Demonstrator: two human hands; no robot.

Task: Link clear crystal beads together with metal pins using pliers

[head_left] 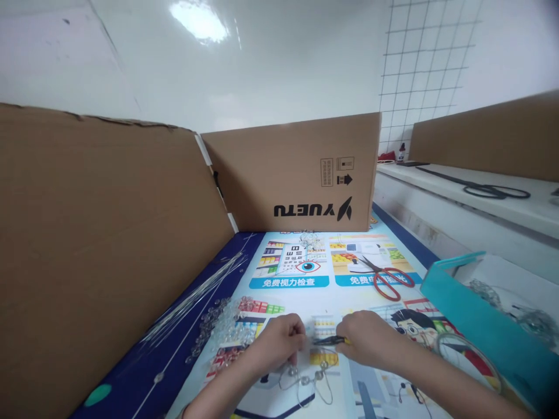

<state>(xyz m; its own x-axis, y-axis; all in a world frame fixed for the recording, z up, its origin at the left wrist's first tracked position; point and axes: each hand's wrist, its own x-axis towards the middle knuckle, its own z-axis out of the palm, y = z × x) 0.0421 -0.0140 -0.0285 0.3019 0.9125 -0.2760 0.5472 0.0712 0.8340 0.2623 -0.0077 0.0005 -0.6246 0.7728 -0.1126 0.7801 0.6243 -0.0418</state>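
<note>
My left hand (279, 342) is closed in a pinch on a thin wire strung with clear beads (305, 379), which loops down onto the printed mat. My right hand (371, 342) is closed around small dark pliers (328, 341) whose tip points left and meets the left fingers. A pile of clear beads (222, 327) lies just left of my left hand. Several long straight wires (205, 291) lie along the cardboard wall on the left.
Red-handled scissors (386, 279) lie on the mat (288, 273) beyond my right hand. A teal box (480, 326) with finished bead pieces sits at right. Cardboard walls (297, 174) close off the left and back. Black scissors (489, 189) rest on the white ledge.
</note>
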